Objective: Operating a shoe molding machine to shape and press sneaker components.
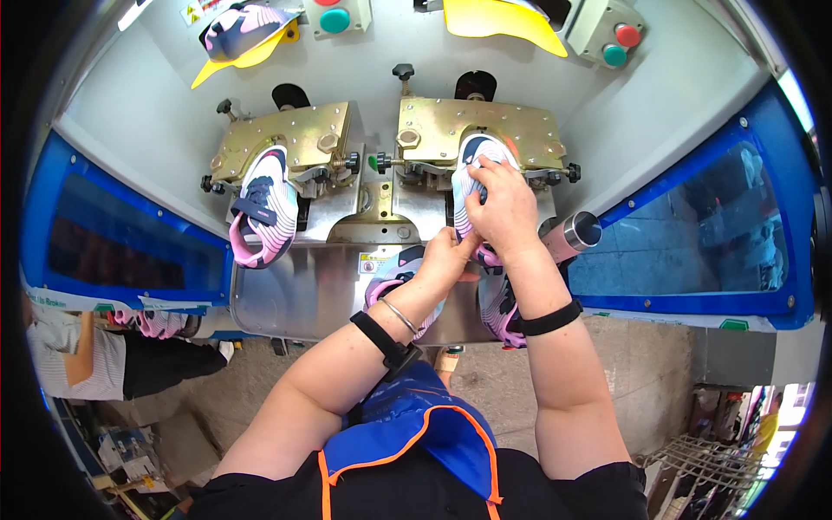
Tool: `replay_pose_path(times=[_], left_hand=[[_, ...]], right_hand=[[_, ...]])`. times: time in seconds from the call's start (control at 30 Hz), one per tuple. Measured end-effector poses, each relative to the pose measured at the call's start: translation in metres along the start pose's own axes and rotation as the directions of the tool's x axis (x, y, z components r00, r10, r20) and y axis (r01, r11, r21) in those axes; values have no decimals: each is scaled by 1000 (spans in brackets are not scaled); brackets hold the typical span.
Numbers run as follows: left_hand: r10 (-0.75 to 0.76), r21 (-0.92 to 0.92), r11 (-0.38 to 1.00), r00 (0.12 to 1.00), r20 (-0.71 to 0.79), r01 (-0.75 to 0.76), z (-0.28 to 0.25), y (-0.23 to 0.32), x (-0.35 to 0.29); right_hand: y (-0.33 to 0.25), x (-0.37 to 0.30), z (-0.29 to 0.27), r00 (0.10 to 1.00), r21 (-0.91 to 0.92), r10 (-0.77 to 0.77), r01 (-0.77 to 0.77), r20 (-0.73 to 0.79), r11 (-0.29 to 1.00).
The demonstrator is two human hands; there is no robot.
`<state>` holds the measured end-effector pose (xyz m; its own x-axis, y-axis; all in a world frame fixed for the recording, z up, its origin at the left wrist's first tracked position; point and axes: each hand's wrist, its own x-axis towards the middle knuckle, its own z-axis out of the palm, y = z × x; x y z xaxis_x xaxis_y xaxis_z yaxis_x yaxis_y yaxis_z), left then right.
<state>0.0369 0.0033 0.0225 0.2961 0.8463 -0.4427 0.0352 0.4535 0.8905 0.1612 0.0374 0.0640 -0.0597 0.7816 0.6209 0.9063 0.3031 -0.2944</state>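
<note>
A white, pink and navy sneaker [465,173] sits with its toe in the right brass-coloured press fixture [529,127]. My right hand [504,204] lies over its upper, fingers curled round it near the laces. At its heel, my left hand [451,257] grips the pink-edged rear; the fingertips are partly hidden. A similar sneaker [269,204] with a dark strap rests toe-first in the left fixture [303,136], touched by neither hand. Below my hands, another sneaker [400,266] and one more sneaker [497,305] lie on the steel ledge [303,290], partly covered by my forearms.
A metal cylinder [579,232] juts out beside my right wrist. Blue-framed windows [693,217] flank the machine. Button boxes [611,35] and yellow guards [503,26] are above. A wire rack [711,464] stands lower right; another person [95,355] is at lower left.
</note>
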Motion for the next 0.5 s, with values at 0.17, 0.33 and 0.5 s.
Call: replay_pose_path(times=[0.17, 0.33, 0.5], left_hand=[[-23, 78, 997, 999, 28, 21, -6, -2, -7], [16, -6, 1000, 1000, 16, -15, -39, -4, 4], [19, 74, 997, 996, -87, -13, -23, 8, -1]], right_hand=[[-3, -11, 0, 993, -1, 109, -109, 38, 994], [-51, -78, -68, 981, 470, 150, -74, -125, 879], [-6, -316, -85, 37, 644, 824, -645, 565, -413]])
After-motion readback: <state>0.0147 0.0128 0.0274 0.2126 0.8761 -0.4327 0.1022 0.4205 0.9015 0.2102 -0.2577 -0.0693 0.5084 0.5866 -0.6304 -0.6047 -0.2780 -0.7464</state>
